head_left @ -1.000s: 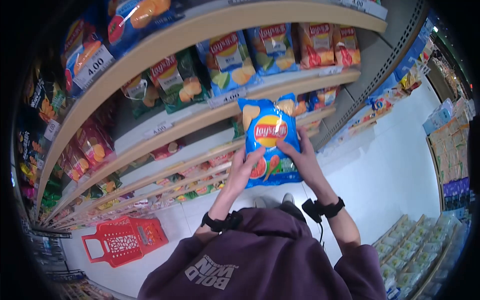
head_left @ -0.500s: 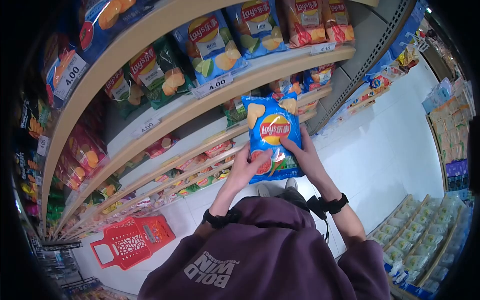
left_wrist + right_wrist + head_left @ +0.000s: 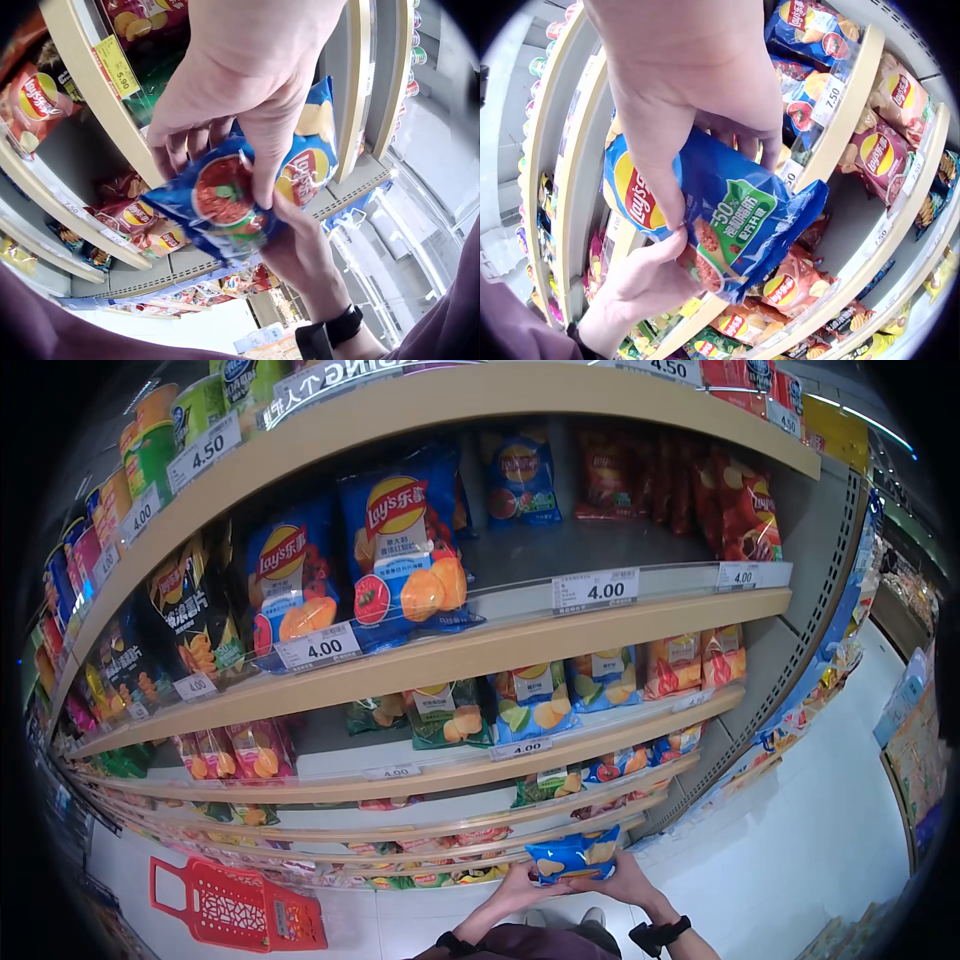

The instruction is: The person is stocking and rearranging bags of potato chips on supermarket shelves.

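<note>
A blue chip bag (image 3: 575, 857) is held low in front of the body in the head view, with the left hand (image 3: 518, 888) on its left side and the right hand (image 3: 632, 882) on its right. In the left wrist view the left hand (image 3: 240, 82) grips the blue bag (image 3: 217, 196), thumb on the front and fingers curled behind; the right hand (image 3: 304, 251) holds the other side. The right wrist view shows the right hand (image 3: 694, 90) gripping the bag (image 3: 739, 202), its thumb near the left thumb (image 3: 660, 255).
Curved shelves (image 3: 430, 660) with chip bags and price tags fill the left and middle. A blue bag (image 3: 520, 475) stands alone on the upper shelf beside red ones. A red basket (image 3: 235, 905) is on the floor at lower left. White floor tiles (image 3: 800, 810) lie to the right.
The head view has tilted up, showing higher shelves with large blue bags and canisters; the hands and bag now appear lower in it. Both hands still hold the bag.
</note>
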Motion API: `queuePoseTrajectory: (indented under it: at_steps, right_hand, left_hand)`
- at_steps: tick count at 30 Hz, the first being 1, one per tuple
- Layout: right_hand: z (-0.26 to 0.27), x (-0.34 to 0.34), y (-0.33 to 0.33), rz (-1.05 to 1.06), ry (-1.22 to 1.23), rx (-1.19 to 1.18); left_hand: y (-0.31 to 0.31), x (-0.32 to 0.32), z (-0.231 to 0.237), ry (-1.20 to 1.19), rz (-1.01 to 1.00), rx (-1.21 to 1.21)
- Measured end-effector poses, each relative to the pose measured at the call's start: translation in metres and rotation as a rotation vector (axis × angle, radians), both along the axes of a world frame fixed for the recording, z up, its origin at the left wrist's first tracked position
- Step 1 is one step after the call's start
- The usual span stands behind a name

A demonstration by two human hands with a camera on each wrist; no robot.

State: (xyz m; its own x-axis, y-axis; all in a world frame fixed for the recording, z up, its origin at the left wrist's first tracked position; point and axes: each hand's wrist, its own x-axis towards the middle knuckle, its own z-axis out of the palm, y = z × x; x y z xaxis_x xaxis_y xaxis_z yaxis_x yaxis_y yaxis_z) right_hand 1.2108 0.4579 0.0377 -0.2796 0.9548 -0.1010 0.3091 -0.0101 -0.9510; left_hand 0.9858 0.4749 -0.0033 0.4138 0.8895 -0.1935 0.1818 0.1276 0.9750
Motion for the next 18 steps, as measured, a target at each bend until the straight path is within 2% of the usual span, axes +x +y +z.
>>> queuePoseTrajectory:
  at_steps: [2,3,6,8,10,12,16,18]
  right_hand:
    - [0.037,0.006,0.012,-0.05,0.011,0.019]
    - [0.052,0.01,0.019,-0.047,0.079,0.053]
    - [0.117,0.016,0.031,-0.153,0.214,0.146]
    - [0.159,0.023,0.038,-0.258,0.284,0.21]
    - [0.192,0.031,0.049,-0.348,0.455,0.398]
    - [0.236,0.036,0.056,-0.332,0.576,0.446]
    - [0.305,0.04,0.077,-0.285,0.552,0.439]
    - [0.332,0.037,0.086,-0.326,0.591,0.344]
  left_hand:
    - [0.001,0.006,0.011,-0.097,-0.04,-0.095]
    - [0.0,0.012,0.024,-0.257,-0.01,-0.05]
    - [0.01,0.015,0.014,-0.191,-0.061,-0.015]
    - [0.009,0.019,0.031,-0.2,-0.032,0.015]
    - [0.01,0.019,0.032,-0.204,-0.048,-0.015]
    - [0.012,0.017,0.033,-0.164,-0.036,0.027]
    - [0.02,0.0,0.054,-0.07,-0.05,0.138]
    - [0.031,-0.011,0.071,-0.249,-0.025,0.081]
